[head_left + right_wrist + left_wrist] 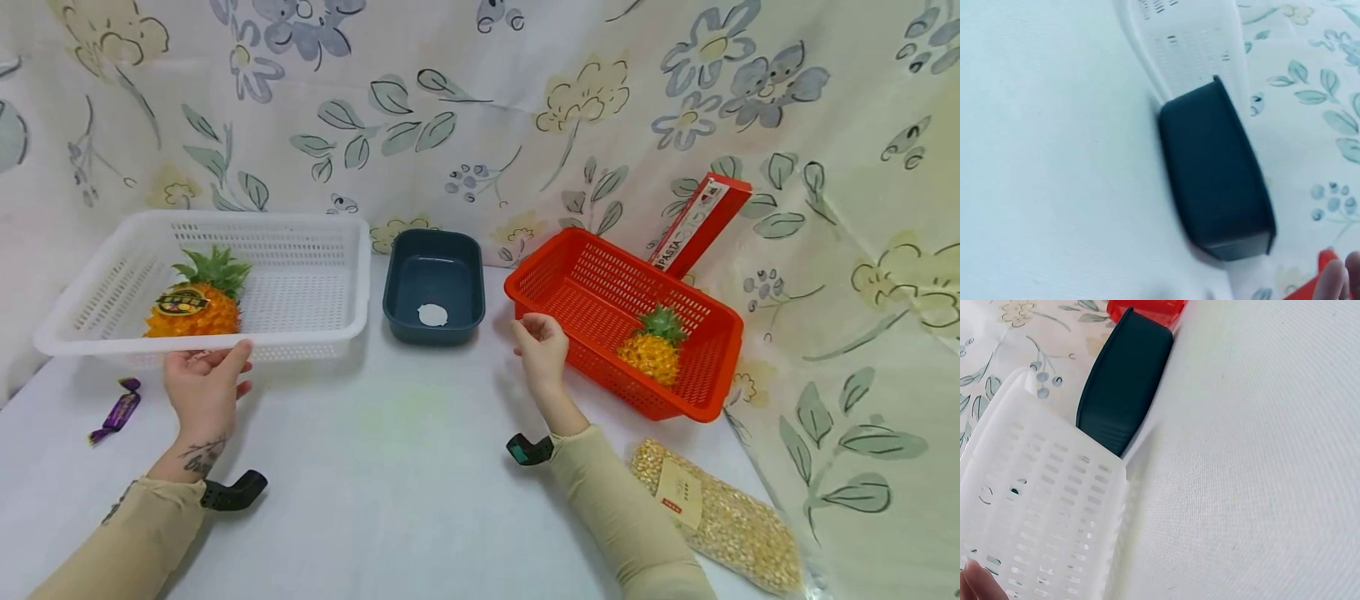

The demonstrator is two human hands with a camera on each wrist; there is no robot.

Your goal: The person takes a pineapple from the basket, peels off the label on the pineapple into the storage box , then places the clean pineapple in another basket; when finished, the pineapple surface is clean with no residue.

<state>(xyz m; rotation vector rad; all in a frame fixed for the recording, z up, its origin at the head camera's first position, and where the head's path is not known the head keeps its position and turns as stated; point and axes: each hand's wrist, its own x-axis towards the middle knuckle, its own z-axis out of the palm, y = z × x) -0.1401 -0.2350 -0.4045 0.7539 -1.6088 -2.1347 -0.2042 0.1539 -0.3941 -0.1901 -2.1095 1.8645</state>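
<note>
In the head view my left hand (202, 387) grips the front rim of a white perforated basket (315, 337). Its thumb lies at the rim and some fingers are hidden beneath it. Inside that basket sits a pineapple (202, 312) with a dark label. My right hand (542, 354) hovers by the left corner of a red basket (592, 350), fingers loosely curled with nothing seen in them. Another pineapple (651, 354) is in the red basket. In the right wrist view fingertips (1330, 281) appear beside the red rim; contact cannot be made out.
A dark blue tub (435, 332) with a white patch inside stands between the baskets. A purple wrapped candy (116, 412) lies at left. Behind the red basket leans a red pasta box (701, 225). A bag of corn kernels (720, 517) lies at front right.
</note>
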